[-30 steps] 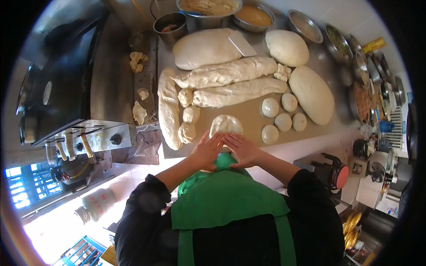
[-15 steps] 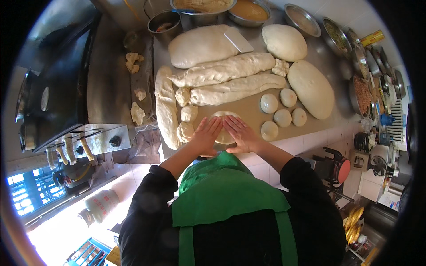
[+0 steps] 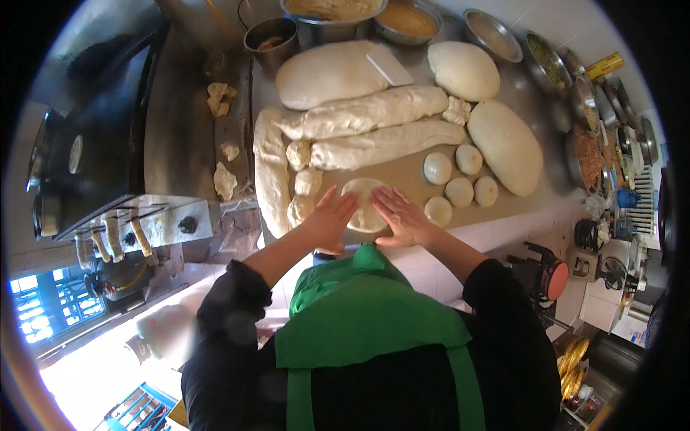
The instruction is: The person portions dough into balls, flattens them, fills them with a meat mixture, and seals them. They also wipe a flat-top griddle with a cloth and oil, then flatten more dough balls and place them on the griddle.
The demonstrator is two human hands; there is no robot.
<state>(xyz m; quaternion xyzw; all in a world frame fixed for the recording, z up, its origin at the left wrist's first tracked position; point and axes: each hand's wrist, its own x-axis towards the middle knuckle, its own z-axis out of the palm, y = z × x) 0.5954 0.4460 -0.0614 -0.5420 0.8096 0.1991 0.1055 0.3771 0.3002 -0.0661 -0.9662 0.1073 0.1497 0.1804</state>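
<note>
A flattened round of dough (image 3: 367,207) lies on the worktop (image 3: 402,187) close to its near edge. My left hand (image 3: 333,218) rests on its left rim with the fingers stretched out. On the opposite rim lies my right hand (image 3: 399,215), its fingers flat too. The hands are apart and the middle of the round shows between them. Left of my left hand are several small dough lumps (image 3: 308,182) beside an upright dough roll (image 3: 271,172). To the right of my right hand sit several smooth dough balls (image 3: 438,168).
Two long dough rolls (image 3: 388,144) lie behind the round. Farther back are big dough masses (image 3: 327,73), one with a white scraper (image 3: 389,70) on it. Metal bowls (image 3: 493,36) line the far and right edges. A dark oven (image 3: 100,136) stands at the left.
My hands have moved apart, left and right, so more of the dough round shows between them. The view has shifted slightly.
</note>
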